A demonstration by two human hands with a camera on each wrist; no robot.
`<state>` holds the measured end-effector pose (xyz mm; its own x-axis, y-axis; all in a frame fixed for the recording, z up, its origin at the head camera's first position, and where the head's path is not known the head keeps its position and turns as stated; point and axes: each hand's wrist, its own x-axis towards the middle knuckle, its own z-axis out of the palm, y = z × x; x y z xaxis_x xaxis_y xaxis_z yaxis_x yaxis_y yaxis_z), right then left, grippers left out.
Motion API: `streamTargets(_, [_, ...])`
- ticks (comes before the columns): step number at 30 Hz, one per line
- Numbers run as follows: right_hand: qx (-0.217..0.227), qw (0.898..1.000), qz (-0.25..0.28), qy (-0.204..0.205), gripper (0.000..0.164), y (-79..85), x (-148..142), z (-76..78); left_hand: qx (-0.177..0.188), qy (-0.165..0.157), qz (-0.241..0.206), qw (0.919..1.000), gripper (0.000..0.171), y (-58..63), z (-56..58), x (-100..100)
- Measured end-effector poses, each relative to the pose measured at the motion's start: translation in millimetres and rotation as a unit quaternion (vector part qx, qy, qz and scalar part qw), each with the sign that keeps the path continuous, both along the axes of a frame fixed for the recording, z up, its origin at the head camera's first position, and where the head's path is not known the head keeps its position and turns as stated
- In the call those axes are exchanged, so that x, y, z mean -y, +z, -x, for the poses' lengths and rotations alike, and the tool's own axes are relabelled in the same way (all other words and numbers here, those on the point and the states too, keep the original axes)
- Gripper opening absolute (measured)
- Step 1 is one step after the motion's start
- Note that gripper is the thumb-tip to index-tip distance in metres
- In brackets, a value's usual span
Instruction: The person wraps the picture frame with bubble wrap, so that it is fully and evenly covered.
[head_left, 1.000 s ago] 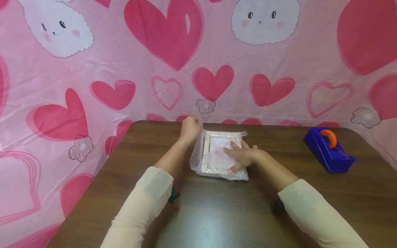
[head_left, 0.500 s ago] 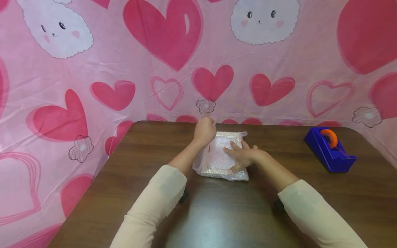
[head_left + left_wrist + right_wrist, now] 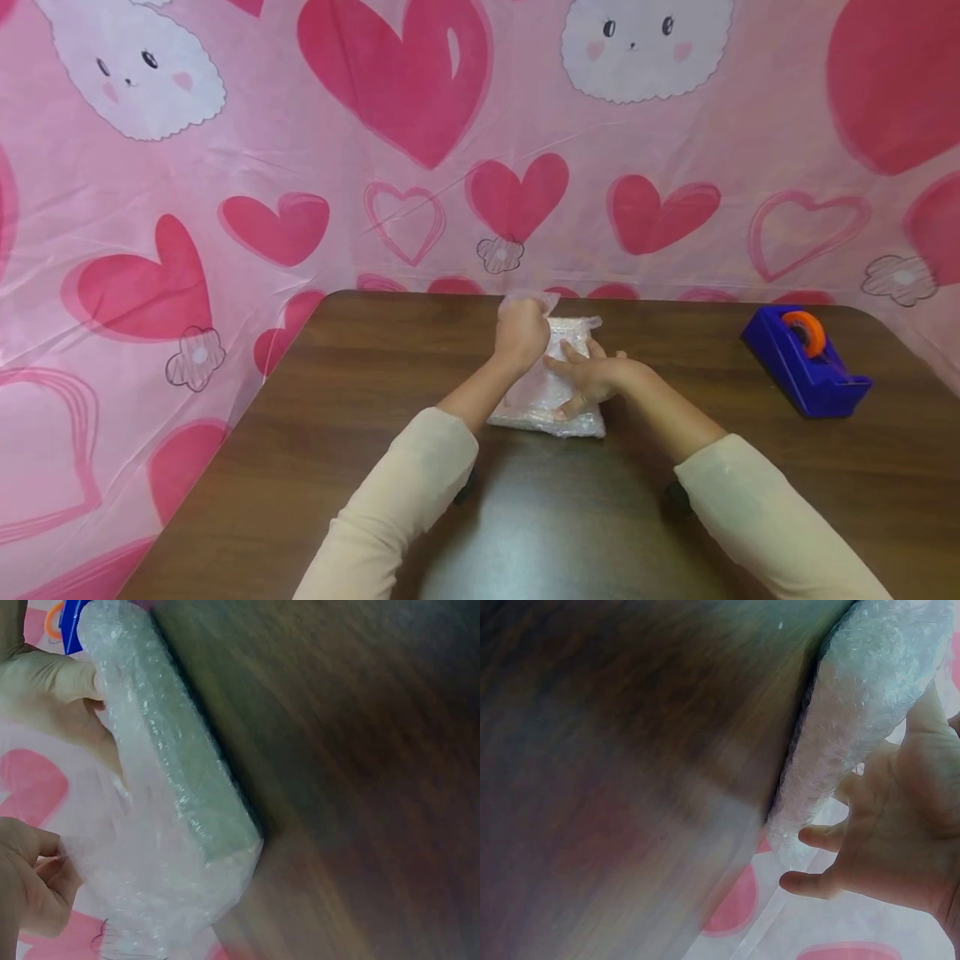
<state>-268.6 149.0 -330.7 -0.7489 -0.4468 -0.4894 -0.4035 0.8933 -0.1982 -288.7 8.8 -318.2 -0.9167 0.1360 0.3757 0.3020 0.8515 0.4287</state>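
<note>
Only left wrist view shows fingers point(image 3: 64, 888) pinching wrap point(image 3: 161, 802)

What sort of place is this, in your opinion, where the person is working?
Probably a simple packing spot indoors, though the room itself is hidden: a bubble-wrapped item and a blue tape dispenser share one brown table.

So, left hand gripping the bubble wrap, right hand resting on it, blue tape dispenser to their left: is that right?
One slip: the head view shows the blue tape dispenser to their right. The left hand does grip the bubble wrap, and the right hand rests on it.
</note>
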Motion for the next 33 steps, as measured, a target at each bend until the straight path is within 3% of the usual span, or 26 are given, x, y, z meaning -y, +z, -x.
streamTargets(6, [-0.003,1.000,0.001,-0.002,0.102,-0.6,-1.2,0.6,0.007,-0.007,-0.058,0.9983,0.028,-7.8,0.4,-0.3])
streamTargets(12, [-0.012,1.000,-0.003,0.003,0.101,0.0,-1.2,-0.4,0.026,-0.006,-0.136,0.9903,0.027,-15.0,2.2,0.9])
streamTargets(24, [-0.015,1.000,0.006,0.004,0.100,0.5,-2.0,-1.5,0.044,0.013,-0.191,0.9806,0.025,-26.3,4.0,4.6])
streamTargets(33, [-0.009,1.000,0.016,-0.001,0.100,-0.7,-2.2,-2.1,0.072,0.032,-0.246,0.9662,0.036,-33.1,7.1,8.8])
